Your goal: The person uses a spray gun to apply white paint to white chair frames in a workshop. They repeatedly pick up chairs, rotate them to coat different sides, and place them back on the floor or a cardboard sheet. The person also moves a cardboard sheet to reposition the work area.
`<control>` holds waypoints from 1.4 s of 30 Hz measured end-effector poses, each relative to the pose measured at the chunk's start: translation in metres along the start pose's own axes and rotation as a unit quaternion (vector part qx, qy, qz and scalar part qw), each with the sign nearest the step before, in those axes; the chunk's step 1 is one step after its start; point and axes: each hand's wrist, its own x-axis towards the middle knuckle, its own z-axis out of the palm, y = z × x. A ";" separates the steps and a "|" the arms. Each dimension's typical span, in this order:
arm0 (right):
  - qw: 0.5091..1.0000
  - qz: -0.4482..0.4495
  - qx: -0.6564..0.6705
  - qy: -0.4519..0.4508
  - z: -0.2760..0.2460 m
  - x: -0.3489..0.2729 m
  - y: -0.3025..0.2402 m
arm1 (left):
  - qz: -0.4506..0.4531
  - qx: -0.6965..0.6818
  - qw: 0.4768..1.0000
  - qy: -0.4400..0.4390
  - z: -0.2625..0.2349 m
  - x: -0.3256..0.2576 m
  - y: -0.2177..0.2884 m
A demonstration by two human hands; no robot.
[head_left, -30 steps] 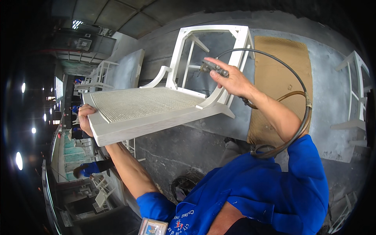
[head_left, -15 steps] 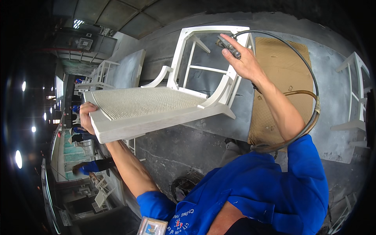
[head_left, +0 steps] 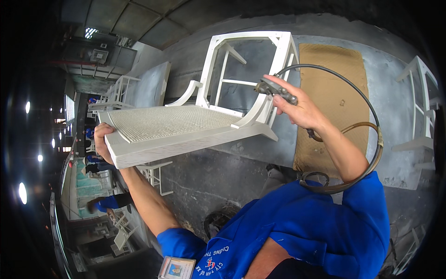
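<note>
Head view: a dim, grey workshop with a rough concrete wall [head_left: 260, 172], a brown sheet of board [head_left: 332, 97] leaning on it, and a row of ceiling lamps running off at the left edge.

The white-painted wooden armchair with a woven cane seat [head_left: 172, 123] is held up in the air, tipped on its side, its open back frame toward the wall. The left hand [head_left: 103, 142] is closed around the front edge of the seat, fingers wrapped over the rim and carrying the weight. The right hand [head_left: 297, 109] is curled shut on a small metal air-gun nozzle [head_left: 276, 90] fed by a dark rubber hose [head_left: 367, 121], its tip just beside the rear post of the chair.

To do this pass well, I judge the left grip should stay firm and the chair steady, with the nozzle kept close to the joints and moved along the rails (the looping hose could catch on an arm or leg, so it wants slack kept behind the elbow).

Counted: one chair in hand, one nozzle, one hose, one brown board. At least two more white chair frames stand by, one at the right [head_left: 420, 116] and one at the far left [head_left: 116, 93]. Other workers in blue are in the left background, too small to count surely.
</note>
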 end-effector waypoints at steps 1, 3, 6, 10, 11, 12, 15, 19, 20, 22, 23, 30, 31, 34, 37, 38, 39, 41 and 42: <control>1.000 0.012 0.007 0.024 -0.004 -0.009 -0.002 | 0.024 0.069 0.997 -0.025 -0.002 0.000 0.002; 0.997 0.026 0.025 0.066 -0.017 -0.024 -0.005 | 0.027 0.089 0.994 -0.051 -0.008 0.001 0.003; 0.987 -0.029 0.015 0.158 -0.040 -0.042 -0.008 | 0.012 0.127 0.988 -0.091 -0.017 0.006 -0.003; 0.962 -0.057 0.018 0.266 -0.078 -0.076 -0.015 | 0.003 0.145 0.983 -0.112 -0.027 0.005 -0.017; 0.955 -0.059 0.022 0.290 -0.087 -0.085 -0.016 | -0.011 0.139 0.985 -0.097 -0.027 0.002 -0.018; 0.948 -0.076 0.027 0.309 -0.095 -0.094 -0.016 | -0.005 0.140 0.986 -0.095 -0.027 0.000 -0.016; 0.930 -0.085 0.041 0.355 -0.121 -0.119 -0.015 | 0.000 0.148 0.987 -0.067 -0.019 -0.001 -0.001; 0.901 -0.071 -0.006 0.427 -0.153 -0.151 -0.013 | 0.027 0.134 0.990 -0.034 0.002 0.005 0.031; 0.893 -0.073 -0.013 0.445 -0.159 -0.159 -0.013 | 0.032 0.113 0.993 -0.028 0.005 0.006 0.034; 0.870 -0.083 -0.037 0.485 -0.165 -0.181 -0.012 | 0.021 0.141 0.990 0.009 -0.001 0.006 0.030; 0.864 -0.076 -0.038 0.496 -0.165 -0.191 -0.011 | 0.031 0.133 0.990 0.043 -0.010 0.006 0.021; 0.798 -0.062 -0.059 0.596 -0.110 -0.268 0.012 | -0.250 -0.318 0.872 0.276 -0.083 -0.043 -0.183; 0.783 -0.055 -0.066 0.617 -0.098 -0.278 0.014 | -0.280 -0.173 0.919 0.217 -0.068 -0.063 -0.219; 0.746 -0.064 -0.077 0.658 -0.053 -0.288 0.017 | -0.433 -0.175 0.882 0.066 0.005 -0.108 -0.311; 0.705 -0.061 -0.101 0.699 0.012 -0.279 0.016 | -0.424 -0.245 0.851 -0.192 0.093 -0.130 -0.344; 0.696 -0.073 -0.124 0.704 0.033 -0.273 0.011 | -0.366 -0.256 0.845 -0.295 0.124 -0.125 -0.348; 0.686 -0.067 -0.117 0.715 0.056 -0.267 0.005 | -0.251 -0.253 0.855 -0.376 0.145 -0.121 -0.347; 0.681 -0.063 -0.133 0.717 0.106 -0.258 -0.006 | -0.191 -0.205 0.823 -0.494 0.196 -0.105 -0.341; 0.671 -0.055 -0.138 0.726 0.126 -0.253 -0.014 | -0.132 -0.188 0.793 -0.565 0.215 -0.096 -0.339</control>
